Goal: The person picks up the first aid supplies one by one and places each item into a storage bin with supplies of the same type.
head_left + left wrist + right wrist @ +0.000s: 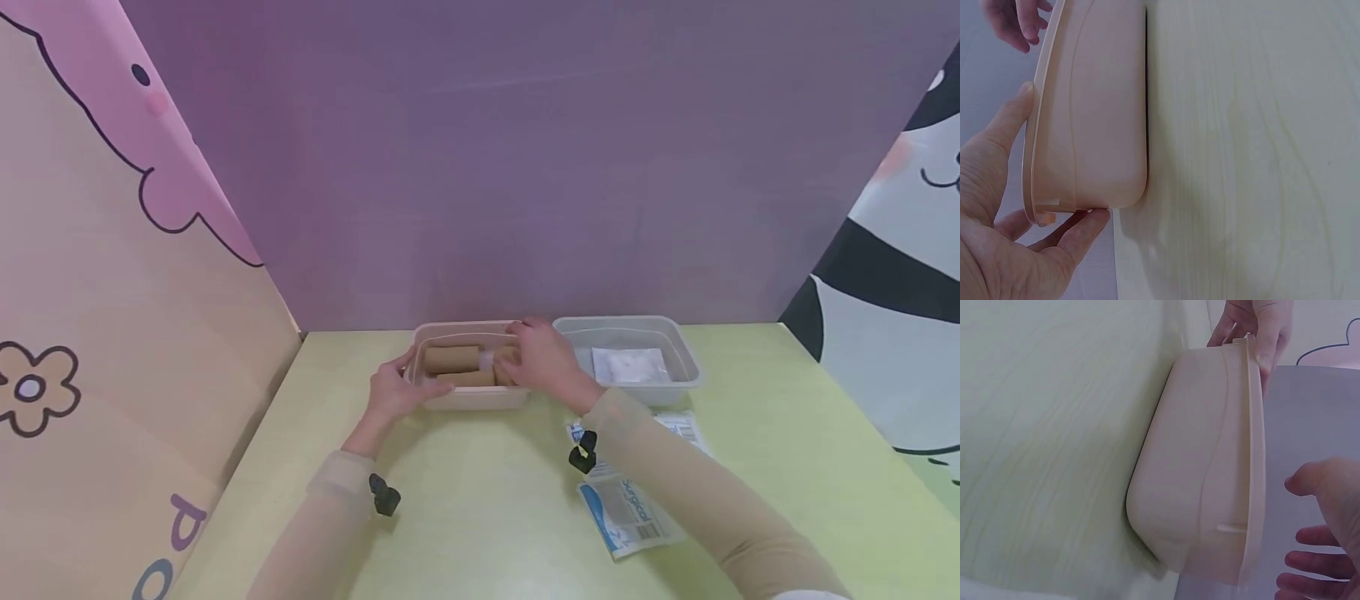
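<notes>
A pale pink plastic box (pixel 476 400) stands at the back of the table with several tan rolls (pixel 452 359) inside. At its left end my left hand (pixel 392 392) grips the box, thumb on the front rim and fingers round the side; the left wrist view shows this hand (pixel 1016 225) close up. Over the box's right end hovers my right hand (pixel 551 358), partly covering a roll there. In the right wrist view this hand (pixel 1329 531) has thumb and fingers apart above the rim, with nothing visible between them. Whether its fingertips touch a roll is hard to tell.
Right of the pink box stands a translucent white box (pixel 675 387) holding a white packet (pixel 630 365). Printed packets, one a surgical packet (pixel 626 512), lie on the table partly under the right forearm. A purple wall (pixel 480 167) rises behind the boxes.
</notes>
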Available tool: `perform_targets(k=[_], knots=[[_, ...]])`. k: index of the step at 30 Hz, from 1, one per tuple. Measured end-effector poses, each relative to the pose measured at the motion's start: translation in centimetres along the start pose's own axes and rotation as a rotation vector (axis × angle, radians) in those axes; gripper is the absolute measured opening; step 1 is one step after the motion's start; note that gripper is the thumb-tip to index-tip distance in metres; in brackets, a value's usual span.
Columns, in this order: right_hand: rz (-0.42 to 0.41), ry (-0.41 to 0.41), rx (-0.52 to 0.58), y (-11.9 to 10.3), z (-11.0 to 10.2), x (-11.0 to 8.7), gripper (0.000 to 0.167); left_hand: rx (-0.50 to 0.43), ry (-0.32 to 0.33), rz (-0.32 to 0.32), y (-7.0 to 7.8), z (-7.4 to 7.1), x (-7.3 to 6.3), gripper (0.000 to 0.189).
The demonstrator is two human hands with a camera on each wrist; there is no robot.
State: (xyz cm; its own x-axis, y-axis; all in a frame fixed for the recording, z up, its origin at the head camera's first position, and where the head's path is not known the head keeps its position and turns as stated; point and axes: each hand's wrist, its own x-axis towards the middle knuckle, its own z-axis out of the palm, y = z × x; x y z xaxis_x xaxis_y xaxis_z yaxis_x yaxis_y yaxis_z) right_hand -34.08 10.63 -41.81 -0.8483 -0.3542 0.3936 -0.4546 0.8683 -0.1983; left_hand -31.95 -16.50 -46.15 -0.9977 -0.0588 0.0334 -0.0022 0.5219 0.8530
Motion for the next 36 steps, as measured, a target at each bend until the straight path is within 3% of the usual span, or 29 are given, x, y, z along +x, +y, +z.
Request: perform_targets(k=[7,17,22,29,36], knots=[[0.007,-0.001,-0.025,0.5,-1.1,-0.9,0.053,0.018,-0.008,0.009,0.1,-0.1,-0.3,0.104],[0.058,0.030,0.069,1.5,-2.7,-2.3,0.056,0.016,-0.009,0.003,0.3,-0.1,-0.3,0.105],[0.059,0.049,0.069,2.3,-3.1,-3.0,0.054,0.014,-0.006,-0.007,0.1,-0.1,-0.2,0.106],[0.124,-0.002,0.058,3.9,-3.8,-4.2,0.063,0.016,-0.004,-0.006,0.1,-0.2,-0.3,0.103],[0.165,0.007,0.042,5.9,-4.2,-5.6,0.068,0.004,-0.013,-0.011,0.1,-0.1,-0.3,0.105]])
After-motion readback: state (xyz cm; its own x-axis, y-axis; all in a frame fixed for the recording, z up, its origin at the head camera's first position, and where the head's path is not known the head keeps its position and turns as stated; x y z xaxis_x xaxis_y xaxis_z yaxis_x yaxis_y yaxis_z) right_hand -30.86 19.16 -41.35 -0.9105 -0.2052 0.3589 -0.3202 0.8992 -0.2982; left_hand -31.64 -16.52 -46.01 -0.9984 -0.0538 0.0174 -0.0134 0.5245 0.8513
